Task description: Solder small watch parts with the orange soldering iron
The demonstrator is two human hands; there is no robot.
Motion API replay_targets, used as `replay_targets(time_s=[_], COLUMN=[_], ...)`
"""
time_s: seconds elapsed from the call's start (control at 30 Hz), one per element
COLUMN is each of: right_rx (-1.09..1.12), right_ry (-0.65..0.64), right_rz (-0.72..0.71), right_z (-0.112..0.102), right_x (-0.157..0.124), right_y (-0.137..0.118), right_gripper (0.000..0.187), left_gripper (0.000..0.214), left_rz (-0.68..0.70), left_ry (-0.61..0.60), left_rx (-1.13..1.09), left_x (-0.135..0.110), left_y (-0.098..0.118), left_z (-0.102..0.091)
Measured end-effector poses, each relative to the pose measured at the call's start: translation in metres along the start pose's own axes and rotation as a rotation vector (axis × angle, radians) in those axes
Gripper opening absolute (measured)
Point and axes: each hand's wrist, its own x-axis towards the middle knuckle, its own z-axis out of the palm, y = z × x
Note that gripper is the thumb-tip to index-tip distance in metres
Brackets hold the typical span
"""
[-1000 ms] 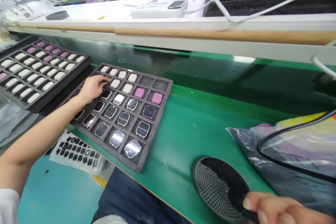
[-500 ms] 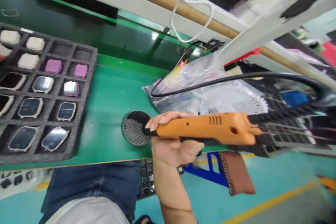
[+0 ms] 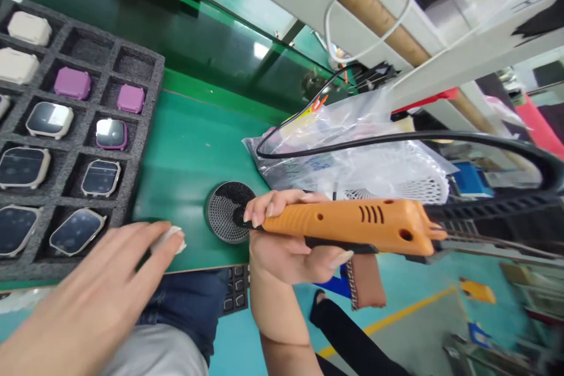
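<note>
My right hand [image 3: 286, 241] is wrapped round an orange corded electric screwdriver [image 3: 348, 220], held nearly level. The tool's dark front end points left and overlaps a round black dish with a perforated grid [image 3: 227, 223], where small dark bits lie; whether the tip touches them I cannot tell. My left hand [image 3: 118, 276] is closed on a small white watch case [image 3: 176, 239], mostly hidden by the fingers, just right of the grey foam tray [image 3: 143, 147]. White and purple cases and watches with dark screens, such as a purple watch [image 3: 111, 133], sit in the tray's compartments.
A clear plastic bag [image 3: 335, 158] lies on the green bench [image 3: 189, 147] behind the tool, with the black cord [image 3: 423, 136] looping over it. A white frame [image 3: 440, 59] slants above. Another person's leg [image 3: 352, 329] shows at lower right.
My left hand has come from the tray's left edge to beside its right front corner, carrying the small white case. The right hand keeps the screwdriver over the dish. The view has shifted slightly.
</note>
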Motion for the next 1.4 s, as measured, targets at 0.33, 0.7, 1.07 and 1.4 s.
replay_targets(time_s=[0.33,0.7,1.07,1.4], right_rx=[-0.041,-0.095,-0.144,-0.204], right_ry=[-0.013,0.013,-0.086,-0.127], right_rz=[-0.015,0.059,0.046,0.091], right_z=[0.002,0.006,0.022,0.025], right_x=[0.000,-0.005,-0.020,-0.019], right_y=[0.001,-0.029,-0.033,-0.029], right_gripper=[0.044,0.049,0.033,0.043], left_gripper=[0.039,0.043,0.037,0.035], left_rz=[-0.003,0.051,0.027,0.016], left_ry=[-0.067,-0.024,0.012,0.012], left_rx=[0.042,-0.149,-0.268,-0.282], left_x=[0.010,0.020,0.026,0.028], left_y=[0.019,0.020,0.017,0.017], left_z=[0.047,0.054,0.053,0.053])
